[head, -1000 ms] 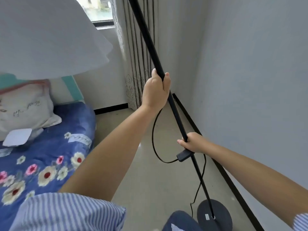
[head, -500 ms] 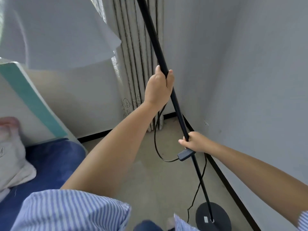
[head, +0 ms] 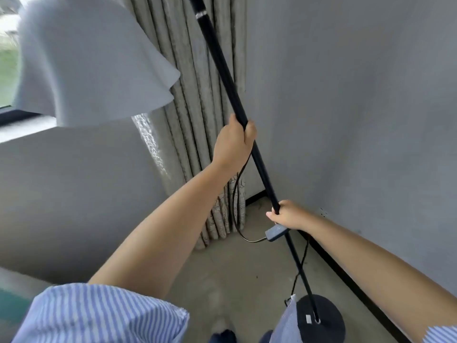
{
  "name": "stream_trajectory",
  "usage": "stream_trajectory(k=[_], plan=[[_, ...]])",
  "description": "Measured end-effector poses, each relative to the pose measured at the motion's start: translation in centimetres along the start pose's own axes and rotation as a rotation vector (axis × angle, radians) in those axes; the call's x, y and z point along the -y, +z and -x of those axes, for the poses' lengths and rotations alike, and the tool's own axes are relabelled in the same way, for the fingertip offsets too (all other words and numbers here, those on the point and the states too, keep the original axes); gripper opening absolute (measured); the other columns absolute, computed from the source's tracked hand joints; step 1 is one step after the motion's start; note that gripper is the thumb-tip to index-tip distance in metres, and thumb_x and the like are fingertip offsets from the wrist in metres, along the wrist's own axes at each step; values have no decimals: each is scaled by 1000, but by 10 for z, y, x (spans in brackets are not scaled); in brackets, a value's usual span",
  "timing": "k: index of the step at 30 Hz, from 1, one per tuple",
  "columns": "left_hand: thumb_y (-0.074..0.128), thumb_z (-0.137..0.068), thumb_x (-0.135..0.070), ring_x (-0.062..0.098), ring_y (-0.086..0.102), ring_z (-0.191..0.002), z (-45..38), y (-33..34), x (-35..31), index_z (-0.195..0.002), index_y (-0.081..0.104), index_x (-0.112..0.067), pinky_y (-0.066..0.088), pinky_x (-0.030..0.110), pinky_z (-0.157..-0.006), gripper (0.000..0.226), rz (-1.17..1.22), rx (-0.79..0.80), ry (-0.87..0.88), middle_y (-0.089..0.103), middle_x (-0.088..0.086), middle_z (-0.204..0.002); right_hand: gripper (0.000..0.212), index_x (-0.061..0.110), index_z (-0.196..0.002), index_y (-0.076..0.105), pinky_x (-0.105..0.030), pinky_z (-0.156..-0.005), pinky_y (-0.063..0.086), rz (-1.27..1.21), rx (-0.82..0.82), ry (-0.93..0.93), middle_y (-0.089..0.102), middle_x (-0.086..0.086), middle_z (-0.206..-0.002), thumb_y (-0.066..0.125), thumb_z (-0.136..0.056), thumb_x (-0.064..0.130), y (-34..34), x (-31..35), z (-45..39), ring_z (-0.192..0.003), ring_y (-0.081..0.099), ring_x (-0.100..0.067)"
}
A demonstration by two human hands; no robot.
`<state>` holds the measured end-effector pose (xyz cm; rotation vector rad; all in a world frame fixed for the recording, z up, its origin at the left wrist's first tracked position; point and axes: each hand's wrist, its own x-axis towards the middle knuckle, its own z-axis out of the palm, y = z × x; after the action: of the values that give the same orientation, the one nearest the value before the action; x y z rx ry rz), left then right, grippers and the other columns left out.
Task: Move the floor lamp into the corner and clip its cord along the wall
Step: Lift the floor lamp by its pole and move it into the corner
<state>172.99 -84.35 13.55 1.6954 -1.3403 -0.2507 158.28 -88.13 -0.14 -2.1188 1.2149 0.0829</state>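
A person held a floor lamp [head: 259, 167] by its thin black pole, seen from above through a head-worn camera. The pole ran as one long slanted line, from the top centre of the view down to a round black base [head: 321, 318] near the person's feet at lower right; whether the base sat flat on the floor or was lifted a little could not be told. The left hand [head: 235, 142] gripped the pole high up, fingers [head: 249, 128] curled fully round it. The right hand [head: 288, 215] gripped lower down, just above a small dark switch box [head: 275, 233], its fingers also wrapped closed on the pole. A black cord [head: 236, 194] drooped in a loop from behind the left hand to the switch box, then trailed down toward the base. The room corner [head: 249, 196] lay ahead, beyond both hands, between a pleated curtain [head: 197, 95] and a grey wall [head: 358, 107] on the right. The lamp was near the corner but not yet in it, and the right hand was nearer the wall. A white lampshade [head: 86, 63] filled the upper left.
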Motion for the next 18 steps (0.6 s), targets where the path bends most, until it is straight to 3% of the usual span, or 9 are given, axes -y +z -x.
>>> stream_trajectory(k=[4, 6, 8, 15, 18], plan=[[34, -96, -19, 18, 44, -46, -55, 1, 28, -98, 43, -2, 39, 33, -46, 19, 27, 61, -31, 48, 2, -56, 43, 14, -50, 28, -28, -48, 22, 34, 14, 33, 30, 0, -51, 46, -87, 25, -13, 19, -57, -48, 31, -14], [34, -96, -21, 23, 52, -57, -79, 6, 36, -114, 38, 0, 49, 39, -55, 28, 50, 82, -83, 56, 7, -67, 46, 16, -47, 24, -27, -47, 20, 33, 13, 43, 28, -1, -50, 46, -86, 24, -19, 22, -83, -46, 29, -14], [34, -96, -21, 21, 54, -59, -102, 13, 43, -122, 34, 1, 51, 36, -56, 34, 62, 94, -109, 56, 3, -67, 46, 17, -47, 25, -28, -47, 20, 32, 27, 42, 29, -2, -50, 46, -86, 24, -26, 22, -109, -47, 29, -15], [34, -97, -17, 16, 48, -47, -165, 36, 60, -121, 32, 8, 43, 31, -44, 34, 33, 92, -89, 53, 2, -58, 43, 19, -49, 31, -30, -54, 26, -6, 48, 24, 33, 0, -50, 46, -87, 33, -48, 17, -187, -53, 37, -21], [35, -97, -16, 10, 45, -44, -190, 43, 64, -119, 32, 9, 39, 17, -36, 34, -2, 57, -100, 48, -3, -54, 45, 22, -47, 32, -27, -49, 25, -24, 40, -5, 34, 2, -50, 48, -87, 33, -63, 18, -216, -47, 35, -13]])
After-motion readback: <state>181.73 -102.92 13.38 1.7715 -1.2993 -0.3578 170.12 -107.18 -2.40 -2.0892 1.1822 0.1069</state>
